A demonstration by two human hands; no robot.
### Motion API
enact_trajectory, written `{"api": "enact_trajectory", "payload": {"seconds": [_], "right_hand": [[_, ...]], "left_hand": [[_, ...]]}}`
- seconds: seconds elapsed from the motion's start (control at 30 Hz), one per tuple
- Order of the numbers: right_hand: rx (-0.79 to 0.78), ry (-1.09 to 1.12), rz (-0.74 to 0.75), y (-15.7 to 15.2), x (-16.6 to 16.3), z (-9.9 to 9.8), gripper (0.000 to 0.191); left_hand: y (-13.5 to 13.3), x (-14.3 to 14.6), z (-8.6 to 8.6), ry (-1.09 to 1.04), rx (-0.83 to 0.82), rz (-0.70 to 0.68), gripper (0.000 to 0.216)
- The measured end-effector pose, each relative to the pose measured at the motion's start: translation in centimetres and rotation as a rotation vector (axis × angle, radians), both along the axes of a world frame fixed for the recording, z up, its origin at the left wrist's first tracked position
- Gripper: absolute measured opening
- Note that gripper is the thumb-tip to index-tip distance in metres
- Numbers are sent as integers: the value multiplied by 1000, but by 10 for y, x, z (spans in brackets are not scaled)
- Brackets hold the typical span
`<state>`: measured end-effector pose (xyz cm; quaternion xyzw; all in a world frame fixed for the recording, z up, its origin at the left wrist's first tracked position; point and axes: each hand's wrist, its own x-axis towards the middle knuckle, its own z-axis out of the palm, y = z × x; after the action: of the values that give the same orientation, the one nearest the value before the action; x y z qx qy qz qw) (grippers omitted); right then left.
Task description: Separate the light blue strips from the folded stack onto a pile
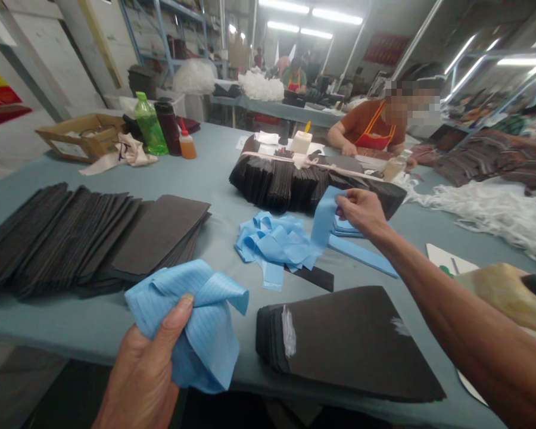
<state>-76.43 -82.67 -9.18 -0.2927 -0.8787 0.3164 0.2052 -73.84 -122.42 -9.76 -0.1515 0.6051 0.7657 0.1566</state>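
Head view: right hand pinch on upright blue strip; left hand grip on blue wad

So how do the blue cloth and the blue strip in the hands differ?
The blue cloth is wide and crumpled, gripped by the left hand; the blue strip is narrow and smooth, pinched by the right hand. The cloth is near the table edge; the strip above the blue pile. Both are light blue.

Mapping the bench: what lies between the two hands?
Head view: loose blue strips lie between left hand, gripping blue cloth, and right hand, pinching a strip.
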Motion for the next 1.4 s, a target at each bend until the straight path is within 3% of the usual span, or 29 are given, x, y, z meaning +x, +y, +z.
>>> {"api": "enact_trajectory", "payload": {"seconds": [0.07,0.17,0.27,0.3,0.37,0.43,0.53,0.67,1.0,1.13,1.2,1.27,1.33,1.4], "right_hand": [[25,-69,49,-18,2,6,12],[62,-94,235,-65,16,21,47],[44,-115,817,-121,37,36,77],[54,-121,951,-137,43,39,76],[150,-152,1094,-161,48,42,47],[276,-201,1068,-170,46,40,19],[363,-184,885,-163,34,36,21],[341,-188,733,-141,19,32,20],[417,-537,351,-75,2,8,42],[483,-594,296,-84,14,21,58],[373,-510,426,-107,24,35,52],[-11,-350,638,-138,32,48,38],[-352,-337,787,-169,38,54,40],[-413,-309,800,-192,41,51,30]], "left_hand": [[2,-2,-3,-4,20,-22,49],[5,-4,-7,-35,67,-40,55],[9,-4,-7,-66,99,-45,61],[10,-4,-6,-70,107,-52,61],[11,-2,-5,-64,116,-73,61],[11,1,-3,-59,122,-101,63],[7,3,-3,-86,145,-132,63],[1,4,-9,-100,139,-108,50],[-6,6,-12,-148,199,-7,50],[-4,4,-11,-153,194,25,56],[0,3,-11,-134,184,23,57],[4,2,-11,-104,179,1,54],[7,3,-9,-69,181,-42,48],[10,5,-8,-39,191,-82,43]]}}
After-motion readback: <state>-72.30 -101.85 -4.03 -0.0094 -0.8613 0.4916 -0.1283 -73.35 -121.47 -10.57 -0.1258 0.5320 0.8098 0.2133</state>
